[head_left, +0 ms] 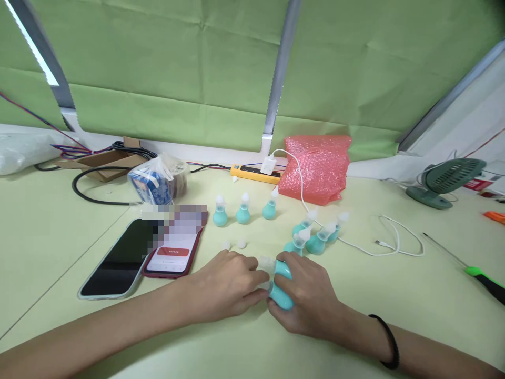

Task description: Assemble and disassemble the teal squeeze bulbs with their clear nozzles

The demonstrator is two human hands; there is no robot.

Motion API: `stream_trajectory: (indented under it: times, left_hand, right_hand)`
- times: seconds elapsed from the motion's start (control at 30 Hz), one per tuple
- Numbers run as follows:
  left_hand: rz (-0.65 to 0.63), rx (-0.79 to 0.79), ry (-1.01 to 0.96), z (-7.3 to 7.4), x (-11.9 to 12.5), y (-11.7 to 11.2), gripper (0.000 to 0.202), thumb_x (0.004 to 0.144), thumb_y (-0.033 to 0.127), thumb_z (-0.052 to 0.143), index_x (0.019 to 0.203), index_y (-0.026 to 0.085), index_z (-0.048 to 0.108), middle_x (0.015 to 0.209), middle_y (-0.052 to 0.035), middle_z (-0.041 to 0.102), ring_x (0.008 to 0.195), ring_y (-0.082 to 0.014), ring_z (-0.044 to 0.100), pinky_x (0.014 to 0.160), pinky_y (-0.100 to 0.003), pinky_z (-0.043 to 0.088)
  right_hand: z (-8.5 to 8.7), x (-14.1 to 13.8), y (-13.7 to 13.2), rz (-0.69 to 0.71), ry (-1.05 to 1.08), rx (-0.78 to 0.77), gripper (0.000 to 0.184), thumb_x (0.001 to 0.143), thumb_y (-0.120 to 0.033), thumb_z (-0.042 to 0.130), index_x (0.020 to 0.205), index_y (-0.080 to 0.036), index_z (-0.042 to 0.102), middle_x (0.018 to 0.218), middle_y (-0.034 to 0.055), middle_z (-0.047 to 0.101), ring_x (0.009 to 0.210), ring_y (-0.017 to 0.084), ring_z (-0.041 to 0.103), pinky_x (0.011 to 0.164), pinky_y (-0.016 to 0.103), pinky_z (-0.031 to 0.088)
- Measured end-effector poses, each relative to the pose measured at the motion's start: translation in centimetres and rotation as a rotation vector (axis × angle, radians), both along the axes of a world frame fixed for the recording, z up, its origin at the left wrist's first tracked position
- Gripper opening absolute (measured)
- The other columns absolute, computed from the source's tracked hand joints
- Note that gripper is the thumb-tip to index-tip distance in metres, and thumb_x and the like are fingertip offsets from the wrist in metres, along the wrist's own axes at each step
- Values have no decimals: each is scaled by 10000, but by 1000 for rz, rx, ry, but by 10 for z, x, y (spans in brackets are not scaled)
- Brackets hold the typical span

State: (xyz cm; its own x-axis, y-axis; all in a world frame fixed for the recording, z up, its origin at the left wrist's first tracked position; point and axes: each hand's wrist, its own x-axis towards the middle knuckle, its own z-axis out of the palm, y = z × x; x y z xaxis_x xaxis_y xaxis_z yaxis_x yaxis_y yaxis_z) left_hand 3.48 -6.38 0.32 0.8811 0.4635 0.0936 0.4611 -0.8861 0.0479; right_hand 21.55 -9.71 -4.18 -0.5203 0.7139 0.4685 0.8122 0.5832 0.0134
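My right hand (311, 289) is wrapped round a teal squeeze bulb (281, 297), which looks like part of a nasal aspirator. More teal shows above one finger; I cannot tell if it is a second bulb. At the bulb's clear neck, my left hand (231, 287) has its fingers closed on the translucent end piece (267, 263). Just beyond the hands, several similar nasal aspirators (316, 242) lie tilted in a cluster. Three more, including a middle one (243, 211), stand upright in a row. Two small whitish caps (241, 243) lie near my left hand.
Two phones, one dark (118, 263) and one lit (173, 252), lie at left. Behind are a plastic-wrapped blue pack (152, 181), a yellow power strip (252, 173) and pink bubble wrap (315, 168). A white cable (355, 250), screwdriver (481, 276) and green fan (450, 179) are at right.
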Motion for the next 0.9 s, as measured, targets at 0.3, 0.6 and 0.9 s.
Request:
stream_trajectory:
  times: [0.3,0.6,0.9]
  left_hand:
    - [-111,150,142,-18,0,8,126,819,102,427,850,135,544,634,-34,542,613,-187,522,477,-280,345]
    - [-136,89,169,-18,1,10,170,715,2,492,630,139,545,590,-14,524,618,-161,492,461,-273,303]
    - [-130,-100,49,-16,0,18,154,813,108,440,716,139,555,645,-13,545,649,-143,520,548,-243,373]
  right_hand:
    - [-15,-2,10,-46,91,-238,136,615,-315,546,645,-190,590,772,46,506,623,139,465,471,224,227]
    - [-14,-7,12,-69,56,-291,137,595,-310,549,568,-176,544,677,26,476,584,126,441,452,219,149]
    - [-9,-7,10,-73,-3,-372,178,653,-349,515,736,-212,593,759,38,496,670,153,453,478,230,146]
